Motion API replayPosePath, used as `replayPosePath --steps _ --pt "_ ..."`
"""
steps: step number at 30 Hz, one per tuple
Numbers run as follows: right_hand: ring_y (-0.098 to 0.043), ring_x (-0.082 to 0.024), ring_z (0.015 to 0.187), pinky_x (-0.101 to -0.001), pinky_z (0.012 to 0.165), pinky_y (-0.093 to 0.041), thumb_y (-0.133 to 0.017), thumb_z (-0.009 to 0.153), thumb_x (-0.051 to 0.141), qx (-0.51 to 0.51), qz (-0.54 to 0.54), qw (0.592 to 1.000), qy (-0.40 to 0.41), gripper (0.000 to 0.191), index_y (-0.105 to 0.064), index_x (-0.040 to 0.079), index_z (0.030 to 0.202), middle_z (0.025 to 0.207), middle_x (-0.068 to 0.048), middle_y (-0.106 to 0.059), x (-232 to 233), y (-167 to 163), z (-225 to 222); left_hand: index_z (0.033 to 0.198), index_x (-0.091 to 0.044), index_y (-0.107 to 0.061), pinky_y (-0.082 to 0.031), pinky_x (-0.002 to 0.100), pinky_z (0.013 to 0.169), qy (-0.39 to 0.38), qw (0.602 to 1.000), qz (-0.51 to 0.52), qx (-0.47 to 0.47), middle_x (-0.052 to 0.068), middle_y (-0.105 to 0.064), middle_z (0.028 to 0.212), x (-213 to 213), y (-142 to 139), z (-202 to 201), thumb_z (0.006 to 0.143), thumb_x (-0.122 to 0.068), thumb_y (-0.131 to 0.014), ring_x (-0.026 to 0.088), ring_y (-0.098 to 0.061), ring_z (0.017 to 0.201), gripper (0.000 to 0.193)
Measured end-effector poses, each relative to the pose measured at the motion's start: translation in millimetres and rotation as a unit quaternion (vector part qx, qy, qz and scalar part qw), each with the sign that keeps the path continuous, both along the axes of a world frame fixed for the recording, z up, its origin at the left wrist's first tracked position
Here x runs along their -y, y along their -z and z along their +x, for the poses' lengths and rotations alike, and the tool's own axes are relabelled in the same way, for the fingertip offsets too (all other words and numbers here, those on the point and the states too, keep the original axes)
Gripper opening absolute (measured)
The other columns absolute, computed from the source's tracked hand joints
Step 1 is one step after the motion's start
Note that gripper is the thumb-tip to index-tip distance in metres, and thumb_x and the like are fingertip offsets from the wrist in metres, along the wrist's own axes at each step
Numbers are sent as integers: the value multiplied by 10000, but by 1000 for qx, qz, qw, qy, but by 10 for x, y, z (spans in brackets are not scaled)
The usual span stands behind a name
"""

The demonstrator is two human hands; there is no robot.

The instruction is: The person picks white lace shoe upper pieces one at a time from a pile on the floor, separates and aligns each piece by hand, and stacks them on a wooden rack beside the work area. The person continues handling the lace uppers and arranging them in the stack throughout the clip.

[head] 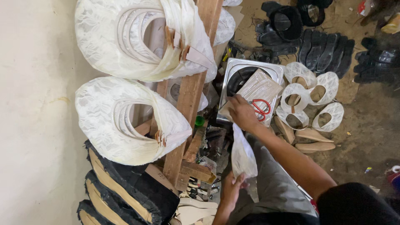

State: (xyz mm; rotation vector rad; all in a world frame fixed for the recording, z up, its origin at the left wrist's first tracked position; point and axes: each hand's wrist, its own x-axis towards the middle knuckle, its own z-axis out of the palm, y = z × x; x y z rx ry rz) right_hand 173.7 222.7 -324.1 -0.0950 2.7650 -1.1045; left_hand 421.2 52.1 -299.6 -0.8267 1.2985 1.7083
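My left hand (231, 186) is low in the view and grips the lower end of a white lace piece (242, 154) that hangs over my lap. My right hand (242, 113) reaches forward to a square metal tray (233, 66), its fingers resting on a stack of beige, plastic-wrapped pieces (260, 86) that lies in the tray. Red-handled scissors (261, 107) lie just right of that hand, on the same stack. I cannot tell whether the right hand grips anything.
Big bundles of white lace uppers (125, 37) (121, 121) hang on wooden planks (187, 96) at the left. Black and tan bundles (125, 191) lie below them. Lace-covered shoe pieces (310, 96), tan soles (314, 135) and black soles (325, 50) sit on the dirt floor at the right.
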Motion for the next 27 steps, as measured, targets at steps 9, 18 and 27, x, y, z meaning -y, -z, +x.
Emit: replayPosePath --steps 9,18,27 --pt "-684 -375 1055 -469 852 -561 -598 950 134 -53 19 964 -259 255 -662 81 1191 1229 -151 -656 1101 1038 -873 1268 -38 -642 -532 237 776 -50 997 60 1 2 -690 1044 -108 285 1065 1014 -257 -699 82 -631 929 341" --pt "-631 -414 1103 -503 924 -516 -657 824 154 -199 -73 950 -232 335 -692 64 1145 1190 -190 -692 1185 933 -897 1222 -52 -650 -526 234 813 -132 988 77 -37 -12 -689 1034 -184 235 986 960 -181 -747 70 -626 916 308" --pt "-633 -384 1122 -430 909 -536 -704 865 111 -158 -33 968 -190 178 -645 15 1003 1257 -195 -665 564 647 -464 1236 -41 -671 -513 241 758 -115 989 81 -42 -7 -683 1004 9 149 1045 988 -221 -724 70 -602 868 311"
